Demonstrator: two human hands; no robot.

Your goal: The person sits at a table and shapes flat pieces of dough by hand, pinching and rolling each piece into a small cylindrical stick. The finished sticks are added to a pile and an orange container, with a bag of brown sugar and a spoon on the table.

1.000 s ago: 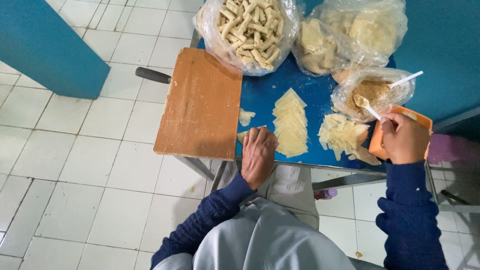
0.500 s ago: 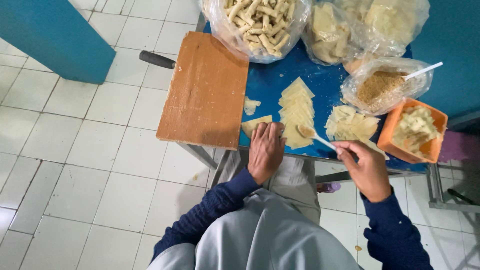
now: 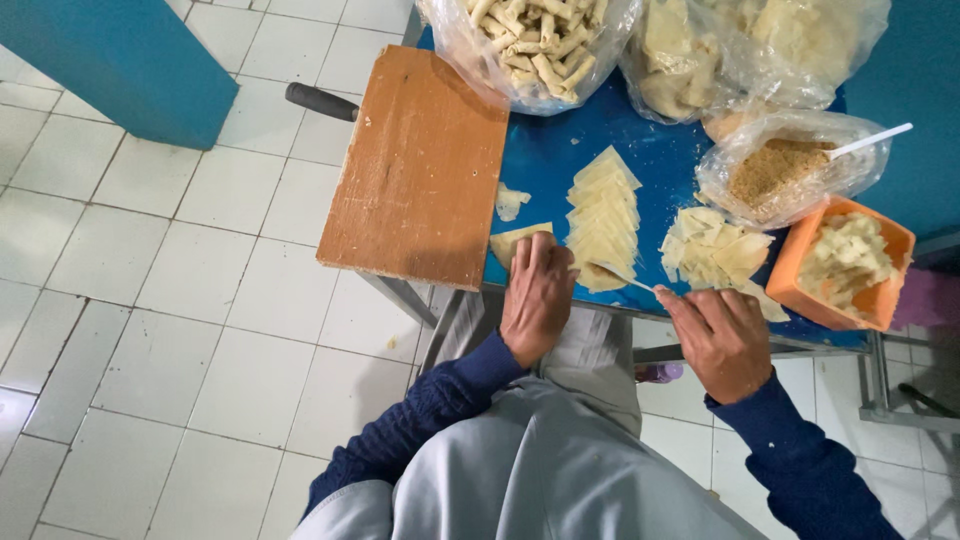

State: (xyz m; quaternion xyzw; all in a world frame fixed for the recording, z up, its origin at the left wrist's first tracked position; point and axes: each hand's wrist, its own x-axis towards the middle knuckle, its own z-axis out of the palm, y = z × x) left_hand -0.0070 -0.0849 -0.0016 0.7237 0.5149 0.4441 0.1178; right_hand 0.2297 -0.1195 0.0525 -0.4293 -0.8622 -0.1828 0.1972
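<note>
A pale triangular wrapper (image 3: 516, 240) lies flat at the near edge of the blue table (image 3: 545, 160), just right of the wooden board (image 3: 420, 165), w/ the left hand (image 3: 537, 297) resting palm-down on it, fingers together and pressing, not curled round anything. Just to the right, touching or nearly so, is a fanned stack of wrappers (image 3: 603, 215) running away from the person. The right hand (image 3: 722, 340) sits at the table's near edge, grip closed on a thin white spoon (image 3: 622, 277) pinched between thumb and fingers; the spoon's tip reaches left to the nearest sheet of the stack, approx. at its lower end. Can't tell if there's filling on the tip. Right of the stack, a looser heap of wrappers (image 3: 715, 250) lies beside an orange tub (image 3: 850, 265) filled w/ pale cut pieces, at the table's right corner. Behind those, an open clear bag of brown crumbs (image 3: 775, 175) has a white plastic spoon handle (image 3: 872, 141) sticking out of it. At the far edge sit two more clear bags: one of finished rolled sticks (image 3: 530, 45) and one of pale folded sheets (image 3: 740, 50). A small scrap of dough (image 3: 510, 200) lies on the blue surface next to the board. A dark handle (image 3: 322, 101) pokes out from behind the board's far left side. Person wears dark blue knit sleeves (image 3: 420, 420) and a light grey garment; white tiled floor (image 3: 150, 280) below, teal wall panel (image 3: 120, 60) upper left.
</note>
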